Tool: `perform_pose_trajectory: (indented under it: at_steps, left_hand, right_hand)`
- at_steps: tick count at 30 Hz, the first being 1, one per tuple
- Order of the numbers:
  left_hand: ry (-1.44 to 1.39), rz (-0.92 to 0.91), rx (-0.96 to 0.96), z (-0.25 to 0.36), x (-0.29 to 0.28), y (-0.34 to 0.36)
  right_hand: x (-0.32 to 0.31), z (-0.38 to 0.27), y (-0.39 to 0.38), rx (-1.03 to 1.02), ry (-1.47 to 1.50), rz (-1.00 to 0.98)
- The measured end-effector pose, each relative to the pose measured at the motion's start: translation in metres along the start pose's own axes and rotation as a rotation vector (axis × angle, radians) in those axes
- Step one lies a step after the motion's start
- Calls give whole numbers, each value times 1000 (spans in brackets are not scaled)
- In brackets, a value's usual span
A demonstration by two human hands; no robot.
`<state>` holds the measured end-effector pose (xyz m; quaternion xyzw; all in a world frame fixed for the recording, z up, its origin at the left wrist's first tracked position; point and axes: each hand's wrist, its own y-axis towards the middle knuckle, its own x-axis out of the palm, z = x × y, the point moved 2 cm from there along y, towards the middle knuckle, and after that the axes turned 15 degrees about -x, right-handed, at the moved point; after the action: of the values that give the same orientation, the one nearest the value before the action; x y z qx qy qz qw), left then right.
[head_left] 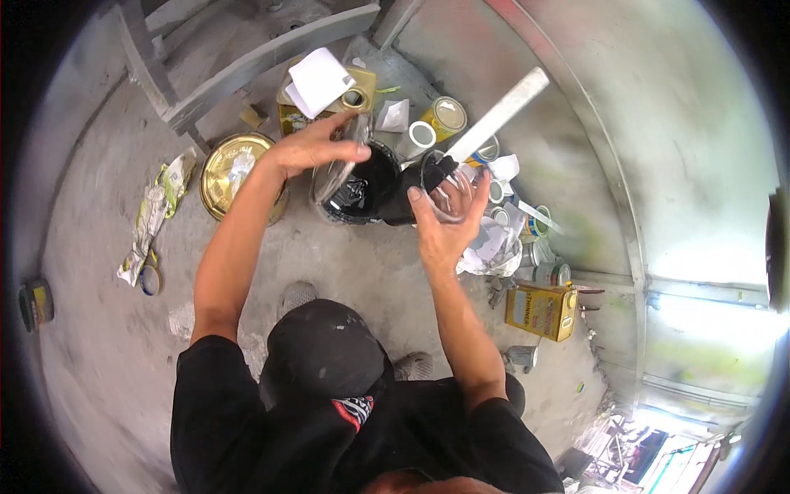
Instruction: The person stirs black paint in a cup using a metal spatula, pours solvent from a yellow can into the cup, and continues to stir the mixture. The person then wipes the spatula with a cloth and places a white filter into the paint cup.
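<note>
Your right hand (pixel 445 236) is clasping a clear cup (pixel 449 200) just right of the bucket (pixel 344 217) of black liquid, while your left hand (pixel 315 150) is gripping a tilted clear plastic piece (pixel 327 183) at its mouth, presumably keeping the opening accessible.

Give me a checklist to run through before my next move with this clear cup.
1. Right hand grip: ok, thumb and fingers around the clear plastic cup.
2. White stick placement: ok, lower end at the cup's mouth.
3. Pail open: ok, glossy black liquid shows.
4. Left hand grip: ok, holds a clear plastic piece at the pail.
5. Cup's fill level: cannot tell.
6. Room beside the cup: not ok, cans and crumpled paper crowd there.
</note>
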<state>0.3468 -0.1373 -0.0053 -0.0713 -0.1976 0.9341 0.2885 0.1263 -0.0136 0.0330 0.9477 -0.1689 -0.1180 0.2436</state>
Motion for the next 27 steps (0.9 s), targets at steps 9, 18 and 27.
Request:
perform_pose_trajectory:
  at_steps: [9,18,27]
  left_hand:
    - [629,415,-330,22,74,5]
    - [1066,523,-349,23,121,29]
    - [1348,753,-104,27,141,30]
  right_hand:
    - [-58,-41,18,-580,-21,-77]
    - [-184,-61,-3,-838,-227,84]
    - [-277,-90,-31,-553,41,397]
